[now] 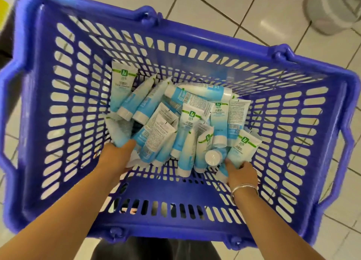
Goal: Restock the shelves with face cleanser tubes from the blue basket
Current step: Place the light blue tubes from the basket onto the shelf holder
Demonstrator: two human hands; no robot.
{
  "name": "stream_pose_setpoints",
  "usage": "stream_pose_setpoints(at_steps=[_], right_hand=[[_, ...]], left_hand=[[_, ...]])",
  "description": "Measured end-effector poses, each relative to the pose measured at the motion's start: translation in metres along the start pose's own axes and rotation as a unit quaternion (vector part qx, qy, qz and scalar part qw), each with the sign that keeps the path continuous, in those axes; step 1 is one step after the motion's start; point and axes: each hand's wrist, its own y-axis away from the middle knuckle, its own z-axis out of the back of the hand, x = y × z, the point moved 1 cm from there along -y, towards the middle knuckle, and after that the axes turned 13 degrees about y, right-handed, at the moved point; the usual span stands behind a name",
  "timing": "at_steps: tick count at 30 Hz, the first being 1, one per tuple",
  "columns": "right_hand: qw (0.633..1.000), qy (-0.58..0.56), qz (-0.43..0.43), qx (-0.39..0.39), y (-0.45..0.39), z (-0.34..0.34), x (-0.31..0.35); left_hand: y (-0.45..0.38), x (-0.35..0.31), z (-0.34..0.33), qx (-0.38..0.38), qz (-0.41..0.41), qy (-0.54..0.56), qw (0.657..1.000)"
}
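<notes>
Blue plastic basket (35, 95) on the white tiled floor (254, 13) holds a jumbled pile of face cleanser tubes (172, 119), where the left hand (115, 158) reaches among tubes at the pile's left edge, its fingers hidden, while the right hand (241, 174) pinches one tube (243, 148) at the pile's right.

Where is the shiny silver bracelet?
In the head view, the thin silver bracelet circles the wrist just behind the right hand, low on the right inside the blue plastic basket, beside the white-and-blue cleanser tubes.
</notes>
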Motion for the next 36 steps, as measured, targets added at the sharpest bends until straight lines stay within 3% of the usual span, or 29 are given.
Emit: stream_pose_setpoints(at_steps=[3,8,15,23,27,36], right_hand=[[0.997,-0.078,0.003,0.01,0.0,0.005,-0.002],[0.988,-0.147,0.007,0.05,0.018,-0.002,0.013],[0.983,-0.139,0.087,0.082,0.063,0.012,0.037],[0.959,-0.213,0.15,0.113,0.154,0.102,0.079],[0.941,-0.246,0.175,0.153,0.221,0.158,0.11],[0.891,-0.329,0.244,0.195,0.4,0.258,0.136]], left_hand=[[0.018,0.003,-0.006,0.055,0.067,0.101,0.991],[0.04,-0.003,0.001,0.079,0.09,0.166,0.979],[0.084,-0.005,0.02,0.135,0.002,0.152,0.979],[0.187,-0.062,0.065,0.211,-0.03,0.143,0.967],[0.25,-0.113,0.105,0.237,-0.085,0.12,0.96],[0.393,-0.173,0.202,0.256,-0.14,0.217,0.932]])
